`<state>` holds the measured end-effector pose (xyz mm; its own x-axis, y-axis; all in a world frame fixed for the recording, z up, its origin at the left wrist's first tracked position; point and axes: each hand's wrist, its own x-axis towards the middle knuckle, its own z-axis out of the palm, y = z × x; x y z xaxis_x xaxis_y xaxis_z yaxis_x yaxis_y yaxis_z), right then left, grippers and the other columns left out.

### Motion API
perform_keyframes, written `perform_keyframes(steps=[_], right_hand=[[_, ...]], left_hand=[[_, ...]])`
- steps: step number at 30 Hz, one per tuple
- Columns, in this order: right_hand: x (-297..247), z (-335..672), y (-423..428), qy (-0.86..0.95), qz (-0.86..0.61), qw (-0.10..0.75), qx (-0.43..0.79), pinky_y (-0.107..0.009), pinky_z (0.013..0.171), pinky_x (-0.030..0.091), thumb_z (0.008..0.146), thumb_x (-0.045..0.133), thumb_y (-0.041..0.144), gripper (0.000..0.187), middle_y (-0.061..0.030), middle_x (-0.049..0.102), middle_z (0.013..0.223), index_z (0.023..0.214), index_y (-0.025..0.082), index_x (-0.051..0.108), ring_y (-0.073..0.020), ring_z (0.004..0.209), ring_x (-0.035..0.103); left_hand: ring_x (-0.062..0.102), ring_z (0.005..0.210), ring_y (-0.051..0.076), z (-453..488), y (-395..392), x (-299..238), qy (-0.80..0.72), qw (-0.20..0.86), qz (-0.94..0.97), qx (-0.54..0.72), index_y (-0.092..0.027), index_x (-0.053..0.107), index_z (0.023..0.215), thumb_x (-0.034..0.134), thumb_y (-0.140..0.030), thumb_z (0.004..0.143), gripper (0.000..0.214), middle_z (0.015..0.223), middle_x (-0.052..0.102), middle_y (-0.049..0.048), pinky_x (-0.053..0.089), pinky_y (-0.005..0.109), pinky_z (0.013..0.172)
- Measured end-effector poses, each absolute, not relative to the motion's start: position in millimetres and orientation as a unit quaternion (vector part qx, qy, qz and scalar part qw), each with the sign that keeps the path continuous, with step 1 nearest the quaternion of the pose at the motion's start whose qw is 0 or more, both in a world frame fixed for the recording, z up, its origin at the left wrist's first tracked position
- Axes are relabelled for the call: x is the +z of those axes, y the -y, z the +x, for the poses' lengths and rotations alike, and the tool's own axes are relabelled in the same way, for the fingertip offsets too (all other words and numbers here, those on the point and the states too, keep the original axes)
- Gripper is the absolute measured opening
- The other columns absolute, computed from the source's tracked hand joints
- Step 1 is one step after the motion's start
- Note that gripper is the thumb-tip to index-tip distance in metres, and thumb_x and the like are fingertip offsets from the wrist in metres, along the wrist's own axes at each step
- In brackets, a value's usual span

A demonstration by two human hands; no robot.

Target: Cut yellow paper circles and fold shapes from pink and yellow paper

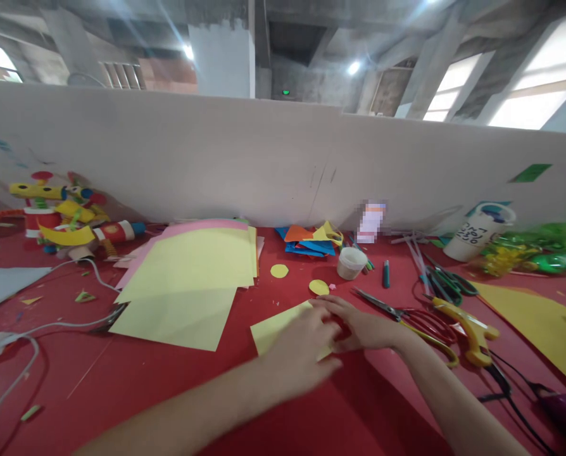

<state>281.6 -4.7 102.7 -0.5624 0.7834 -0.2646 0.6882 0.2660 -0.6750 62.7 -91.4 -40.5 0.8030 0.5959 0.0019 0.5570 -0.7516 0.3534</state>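
Observation:
A small sheet of yellow paper [276,327] lies at a slant on the red table in front of me. My left hand [302,345] crosses over it, smeared by motion; whether its fingers grip the sheet cannot be made out. From the right, my right hand [359,326] reaches the sheet's far right corner, with its fingers bent round that edge. Part of the sheet is hidden under both hands. Just beyond my fingers lies a yellow paper disc [319,287], with a tiny pink star [332,287] beside it. Another yellow disc [279,271] lies farther left.
Stacked yellow and pink sheets [188,266] lie left. Red-handled scissors [392,308] and a yellow glue gun [470,332] are close to my right arm. A small white cup [351,263] and coloured paper pieces [306,240] stand behind. White cables [31,332] run along the left.

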Motion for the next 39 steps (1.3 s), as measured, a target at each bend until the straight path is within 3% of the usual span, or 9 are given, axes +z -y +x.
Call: perform_keyframes(steps=[2, 4, 6, 10, 14, 19, 24, 28, 39], right_hand=[[100.5, 281.4, 3.9, 0.794, -0.460, 0.072, 0.391, -0.043, 0.105, 0.023, 0.065, 0.068, 0.036, 0.086, -0.0067, 0.017, 0.147, 0.139, 0.028, 0.024, -0.0272, 0.133, 0.017], [97.8, 279.9, 2.9, 0.791, -0.457, 0.085, 0.397, -0.044, 0.104, 0.024, 0.064, 0.069, 0.038, 0.086, -0.0064, 0.020, 0.145, 0.138, 0.030, 0.025, -0.0282, 0.132, 0.018], [94.1, 276.9, 1.6, 0.784, -0.462, 0.115, 0.399, -0.043, 0.102, 0.028, 0.065, 0.070, 0.039, 0.082, -0.0070, 0.025, 0.143, 0.136, 0.030, 0.030, -0.0282, 0.128, 0.027], [86.4, 268.0, -1.2, 0.773, -0.484, 0.177, 0.370, -0.038, 0.089, 0.042, 0.073, 0.063, 0.043, 0.062, -0.0088, 0.042, 0.129, 0.129, 0.026, 0.042, -0.0235, 0.101, 0.051], [83.9, 259.6, -1.3, 0.779, -0.489, 0.201, 0.338, -0.037, 0.086, 0.043, 0.072, 0.065, 0.039, 0.055, -0.0095, 0.048, 0.122, 0.123, 0.022, 0.050, -0.0237, 0.097, 0.052], [80.4, 257.7, -2.5, 0.760, -0.505, 0.234, 0.335, -0.037, 0.080, 0.045, 0.073, 0.064, 0.035, 0.051, -0.0085, 0.057, 0.112, 0.120, 0.021, 0.051, -0.0225, 0.089, 0.054], [83.7, 267.0, -6.2, 0.750, -0.507, 0.226, 0.359, -0.031, 0.066, 0.046, 0.079, 0.054, 0.036, 0.029, -0.0056, 0.063, 0.084, 0.099, 0.016, 0.060, -0.0185, 0.072, 0.056], [92.4, 277.2, -2.6, 0.772, -0.488, 0.167, 0.370, -0.030, 0.069, 0.045, 0.066, 0.069, 0.031, 0.030, -0.0031, 0.060, 0.087, 0.091, 0.019, 0.058, -0.0190, 0.077, 0.055], [94.2, 284.5, -3.9, 0.778, -0.475, 0.130, 0.390, -0.027, 0.064, 0.045, 0.070, 0.055, 0.015, 0.020, -0.0023, 0.058, 0.081, 0.089, 0.018, 0.057, -0.0154, 0.071, 0.053]], left_hand=[[0.045, 0.110, 0.029, 53.4, 27.4, 16.1, -0.352, 0.157, 0.920, 0.074, -0.019, 0.049, 0.119, 0.039, -0.045, 0.087, 0.042, 0.122, 0.048, 0.0114, 0.036, 0.047, 0.093], [0.041, 0.111, 0.036, 46.6, -6.9, 64.4, -0.488, 0.143, 0.857, 0.087, -0.013, 0.047, 0.120, 0.060, -0.057, 0.066, 0.071, 0.118, 0.047, 0.0155, 0.034, 0.051, 0.092], [0.045, 0.106, 0.033, 42.0, -14.1, 93.0, -0.524, 0.188, 0.826, 0.085, -0.015, 0.052, 0.114, 0.066, -0.053, 0.061, 0.067, 0.111, 0.049, 0.0135, 0.040, 0.044, 0.087], [0.051, 0.096, 0.026, 36.5, -2.4, 96.6, -0.513, 0.276, 0.801, 0.137, -0.018, 0.056, 0.103, 0.069, -0.035, 0.060, 0.047, 0.100, 0.053, 0.0083, 0.042, 0.037, 0.082], [0.049, 0.100, 0.026, 29.7, -4.4, 83.9, -0.535, 0.295, 0.765, 0.206, -0.021, 0.052, 0.113, 0.069, -0.025, 0.059, 0.057, 0.106, 0.051, 0.0079, 0.041, 0.037, 0.084], [0.055, 0.069, 0.015, 20.2, -12.5, 86.0, -0.497, 0.393, 0.744, 0.213, -0.021, 0.040, 0.126, 0.053, -0.012, 0.068, 0.060, 0.077, 0.058, -0.0005, 0.045, 0.028, 0.068], [0.055, 0.082, 0.020, 23.5, -6.6, 92.2, -0.501, 0.343, 0.759, 0.234, -0.018, 0.046, 0.123, 0.051, -0.037, 0.077, 0.050, 0.095, 0.058, 0.0075, 0.046, 0.035, 0.076], [0.035, 0.116, 0.034, 33.2, 6.1, 90.4, -0.517, 0.253, 0.800, 0.169, -0.017, 0.044, 0.128, 0.060, -0.064, 0.059, 0.086, 0.120, 0.046, 0.0129, 0.033, 0.048, 0.095], [0.038, 0.107, 0.032, 35.6, 10.9, 80.7, -0.492, 0.184, 0.846, 0.093, -0.017, 0.041, 0.131, 0.058, -0.066, 0.059, 0.089, 0.114, 0.046, 0.0115, 0.031, 0.047, 0.096]])
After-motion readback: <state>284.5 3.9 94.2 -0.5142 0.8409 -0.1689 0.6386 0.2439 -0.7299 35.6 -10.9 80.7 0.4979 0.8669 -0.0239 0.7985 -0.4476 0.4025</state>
